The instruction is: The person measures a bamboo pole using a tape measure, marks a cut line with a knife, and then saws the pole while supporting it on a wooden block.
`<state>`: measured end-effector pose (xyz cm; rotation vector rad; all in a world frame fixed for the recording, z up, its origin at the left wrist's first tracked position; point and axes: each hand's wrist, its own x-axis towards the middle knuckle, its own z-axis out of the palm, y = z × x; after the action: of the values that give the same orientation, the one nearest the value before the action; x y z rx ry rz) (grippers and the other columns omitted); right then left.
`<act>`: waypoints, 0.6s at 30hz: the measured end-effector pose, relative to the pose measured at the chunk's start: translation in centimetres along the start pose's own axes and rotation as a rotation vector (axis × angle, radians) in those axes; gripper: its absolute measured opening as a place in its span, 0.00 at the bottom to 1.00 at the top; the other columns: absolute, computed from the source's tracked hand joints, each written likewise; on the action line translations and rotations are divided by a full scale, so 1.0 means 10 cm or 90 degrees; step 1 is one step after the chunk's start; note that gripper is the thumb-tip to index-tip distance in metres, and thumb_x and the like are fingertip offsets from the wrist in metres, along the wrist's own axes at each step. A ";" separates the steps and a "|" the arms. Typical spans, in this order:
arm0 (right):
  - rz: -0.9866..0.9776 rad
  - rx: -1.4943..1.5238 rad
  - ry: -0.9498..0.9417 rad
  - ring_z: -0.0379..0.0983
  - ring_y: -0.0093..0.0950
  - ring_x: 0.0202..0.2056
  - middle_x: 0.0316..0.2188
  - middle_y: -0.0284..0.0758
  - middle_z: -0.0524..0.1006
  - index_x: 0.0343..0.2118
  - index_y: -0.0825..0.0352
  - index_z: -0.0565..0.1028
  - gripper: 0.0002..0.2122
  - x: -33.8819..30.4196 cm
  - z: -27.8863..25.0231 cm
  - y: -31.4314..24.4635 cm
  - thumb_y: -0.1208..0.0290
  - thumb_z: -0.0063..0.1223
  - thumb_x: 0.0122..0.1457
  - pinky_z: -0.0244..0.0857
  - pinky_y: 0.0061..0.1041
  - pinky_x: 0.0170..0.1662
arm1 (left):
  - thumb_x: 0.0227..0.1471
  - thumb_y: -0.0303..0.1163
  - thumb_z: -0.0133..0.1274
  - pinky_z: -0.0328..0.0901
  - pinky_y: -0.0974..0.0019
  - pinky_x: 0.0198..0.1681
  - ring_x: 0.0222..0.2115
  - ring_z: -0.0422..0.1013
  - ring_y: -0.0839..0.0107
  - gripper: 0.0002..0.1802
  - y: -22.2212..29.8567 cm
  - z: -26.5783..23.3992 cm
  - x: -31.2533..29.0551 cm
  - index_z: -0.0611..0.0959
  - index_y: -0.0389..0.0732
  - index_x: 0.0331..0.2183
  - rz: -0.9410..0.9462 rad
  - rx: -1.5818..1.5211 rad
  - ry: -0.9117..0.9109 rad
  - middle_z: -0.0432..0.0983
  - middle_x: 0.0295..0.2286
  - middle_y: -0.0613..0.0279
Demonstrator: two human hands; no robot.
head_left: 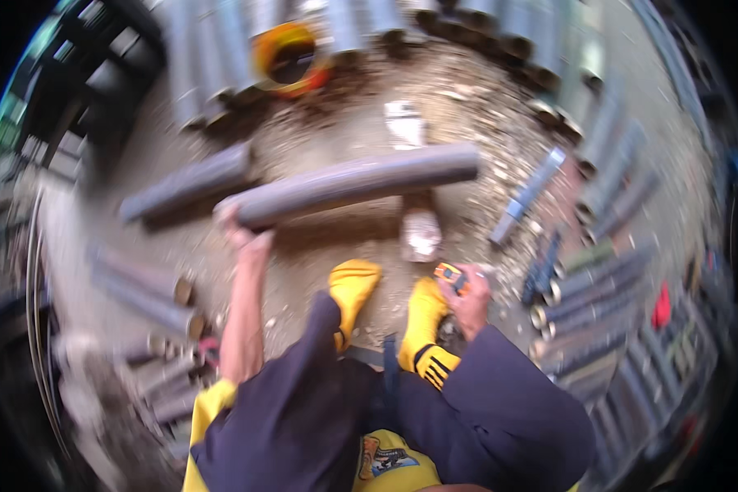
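A thick grey-brown pole (361,182), apparently bamboo, lies crosswise in front of me, slightly higher at its right end. My left hand (246,234) is closed around the pole's left end. Beneath the pole's right half runs a support with a whitish near end (421,234) and a pale far end (404,121); blur hides whether they touch. Beside my right foot, my right hand (469,299) grips a small orange-and-black tool (451,277) that looks like a tape measure.
My feet wear yellow socks (355,287). Another pole (189,182) lies left, and a blue-grey length (529,197) right. Cut poles (607,279) line both sides. An orange-yellow ring-shaped thing (313,80) stands among upright-looking tubes ahead. Chips (476,107) cover the ground.
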<state>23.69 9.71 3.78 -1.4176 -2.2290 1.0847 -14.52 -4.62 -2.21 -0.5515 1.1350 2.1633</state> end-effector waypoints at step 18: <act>-0.296 0.023 -0.162 0.72 0.38 0.35 0.34 0.41 0.73 0.38 0.67 0.73 0.18 0.50 0.38 -0.84 0.76 0.64 0.41 0.65 0.33 0.41 | 0.47 0.26 0.59 0.73 0.74 0.33 0.31 0.75 0.73 0.15 -0.91 0.48 -0.98 0.79 0.33 0.39 -0.499 0.422 -0.293 0.78 0.32 0.59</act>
<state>13.57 10.41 6.53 -0.7145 -2.5184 1.1749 -1.60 0.09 1.17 -0.1307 1.0478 1.0752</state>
